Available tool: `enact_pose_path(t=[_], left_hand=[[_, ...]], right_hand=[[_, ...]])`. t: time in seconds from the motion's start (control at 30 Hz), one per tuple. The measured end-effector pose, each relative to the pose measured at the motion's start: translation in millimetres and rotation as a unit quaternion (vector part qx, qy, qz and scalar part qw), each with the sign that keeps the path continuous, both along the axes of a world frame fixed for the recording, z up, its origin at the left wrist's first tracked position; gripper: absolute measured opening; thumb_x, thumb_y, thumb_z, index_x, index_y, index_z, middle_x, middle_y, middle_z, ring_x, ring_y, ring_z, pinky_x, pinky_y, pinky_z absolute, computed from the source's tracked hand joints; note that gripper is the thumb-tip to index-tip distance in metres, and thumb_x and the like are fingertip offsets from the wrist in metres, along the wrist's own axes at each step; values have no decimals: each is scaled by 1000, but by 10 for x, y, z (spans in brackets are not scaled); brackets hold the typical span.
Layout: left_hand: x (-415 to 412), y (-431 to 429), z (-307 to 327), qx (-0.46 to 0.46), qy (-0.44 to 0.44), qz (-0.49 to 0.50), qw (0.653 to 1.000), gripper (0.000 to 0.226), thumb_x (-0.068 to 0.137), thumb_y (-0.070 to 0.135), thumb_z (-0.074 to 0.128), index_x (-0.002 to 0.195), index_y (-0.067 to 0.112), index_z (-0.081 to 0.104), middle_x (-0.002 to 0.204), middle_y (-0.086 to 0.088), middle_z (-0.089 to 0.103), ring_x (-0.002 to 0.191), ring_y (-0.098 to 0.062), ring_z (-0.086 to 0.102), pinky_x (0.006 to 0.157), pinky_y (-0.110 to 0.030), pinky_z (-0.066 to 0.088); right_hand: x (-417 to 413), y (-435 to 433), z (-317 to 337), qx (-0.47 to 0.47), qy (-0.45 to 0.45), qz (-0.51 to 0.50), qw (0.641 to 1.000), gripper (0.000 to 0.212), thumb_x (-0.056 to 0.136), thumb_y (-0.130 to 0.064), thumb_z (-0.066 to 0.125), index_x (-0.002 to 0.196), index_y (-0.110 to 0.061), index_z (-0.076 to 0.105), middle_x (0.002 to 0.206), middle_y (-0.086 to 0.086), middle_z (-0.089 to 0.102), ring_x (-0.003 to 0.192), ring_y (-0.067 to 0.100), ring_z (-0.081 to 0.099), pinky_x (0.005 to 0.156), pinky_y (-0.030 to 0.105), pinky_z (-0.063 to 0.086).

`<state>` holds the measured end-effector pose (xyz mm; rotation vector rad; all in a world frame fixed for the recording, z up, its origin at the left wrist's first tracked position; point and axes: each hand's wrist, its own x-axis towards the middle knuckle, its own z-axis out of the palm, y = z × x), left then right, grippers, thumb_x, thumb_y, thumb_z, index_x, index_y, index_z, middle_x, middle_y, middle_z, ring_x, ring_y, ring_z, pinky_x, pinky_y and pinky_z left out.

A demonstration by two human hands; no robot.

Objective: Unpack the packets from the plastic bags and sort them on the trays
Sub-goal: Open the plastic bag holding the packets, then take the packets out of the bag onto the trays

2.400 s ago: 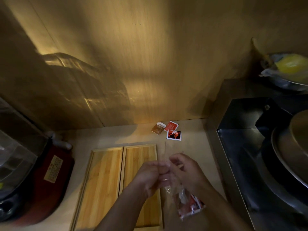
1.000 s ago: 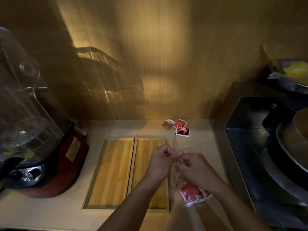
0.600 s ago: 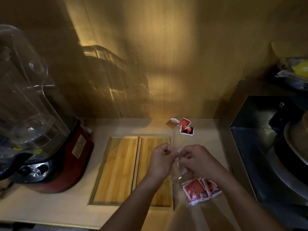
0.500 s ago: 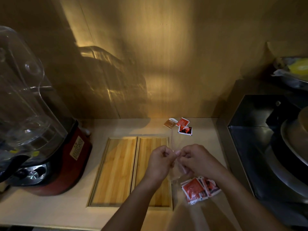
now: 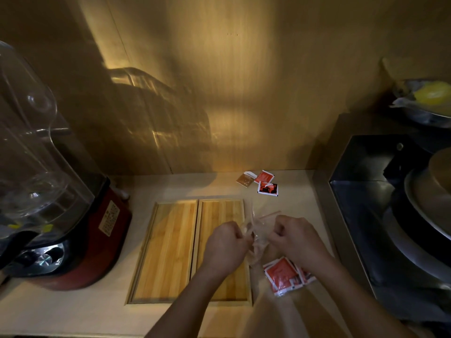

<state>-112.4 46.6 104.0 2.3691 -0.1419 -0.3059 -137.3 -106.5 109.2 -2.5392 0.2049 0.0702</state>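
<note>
A clear plastic bag [image 5: 256,230] hangs between my hands over the counter. My left hand [image 5: 225,245] and my right hand [image 5: 294,240] each pinch one side of its top. Several red packets [image 5: 283,275] lie in the bag's bottom, below my right hand. Two wooden trays lie side by side: the left tray [image 5: 168,247] and the right tray [image 5: 222,211], which my left hand partly covers. Neither tray shows any packet. At the back of the counter lie a brown packet [image 5: 245,179], a red packet [image 5: 264,176] and a red-and-black packet [image 5: 268,189].
A red-based blender [image 5: 61,228] with a clear jar stands at the left. A dark metal stove unit [image 5: 380,206] with a round pan fills the right side. A bowl holding something yellow [image 5: 432,96] sits at the back right. A wooden wall closes the back.
My hands have drawn apart at the bag's top, and the bag's mouth is stretched wider between them. The view has shifted slightly.
</note>
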Motion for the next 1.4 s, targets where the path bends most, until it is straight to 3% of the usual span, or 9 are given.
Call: enact_pose_path(t=[0.13,0.23,0.37,0.6,0.93,1.1,1.23,1.33,1.4], left_hand=[[-4,-11,18,-71,30,22,997,8,77,9,61,75,5,56,78,-15,64,74,-29,63,67,-46,55],[-26,-13,10,-94,31,4,995,14,78,5,58,90,10,54,82,-7,63,80,-28,64,74,-50,54],[-44,31,-34,-79,-15,-14,997,3,88,21,56,87,18,57,78,-5,68,74,-22,65,71,-46,55],[-60,145,-71,58,-150,35,986,25,94,37,45,84,16,55,80,-3,71,69,-18,61,58,-30,43],[-59,303,-131,63,-128,120,982,23,91,38,43,91,16,52,74,-6,71,71,-26,67,68,-41,55],[-359,130,52,25,-106,-5,994,33,87,55,44,108,32,37,72,-4,69,68,-20,66,65,-33,52],[-490,-19,25,128,-93,-116,980,38,90,53,37,117,26,45,96,-8,70,89,-29,65,72,-34,47],[-444,3,-27,188,-129,-147,962,35,96,40,33,111,16,54,106,-11,64,96,-29,61,74,-35,45],[-421,73,-63,180,-174,-181,951,34,95,35,34,105,13,58,102,-9,62,91,-28,62,71,-35,46]], right_hand=[[2,56,-9,36,13,34,999,6,76,-24,60,76,-25,53,78,-6,57,76,16,58,68,32,46],[19,160,-31,54,-8,84,995,10,81,-19,60,91,-21,60,83,-9,55,77,11,54,70,28,45],[10,209,-9,30,-68,112,991,18,90,-29,51,76,-20,60,64,-12,48,72,12,50,64,28,36],[-8,140,-7,-101,-113,59,987,29,91,-34,43,88,-13,63,92,2,69,84,23,62,73,33,44],[-73,95,-25,-83,-63,-69,992,26,86,-30,47,64,-16,45,84,14,69,78,34,59,62,30,31],[-56,136,11,-46,-52,-66,995,28,85,-30,51,61,-16,49,70,8,59,70,29,56,60,29,33],[-40,158,28,-41,-22,-49,998,30,83,-31,51,55,-22,41,72,4,59,74,28,59,62,29,37],[-25,151,67,-32,-23,-25,999,12,84,-29,54,95,-26,51,95,-1,60,89,25,60,73,33,43],[18,138,95,-9,-16,10,1000,51,84,-26,57,129,-30,34,107,-3,55,98,24,57,81,37,45]])
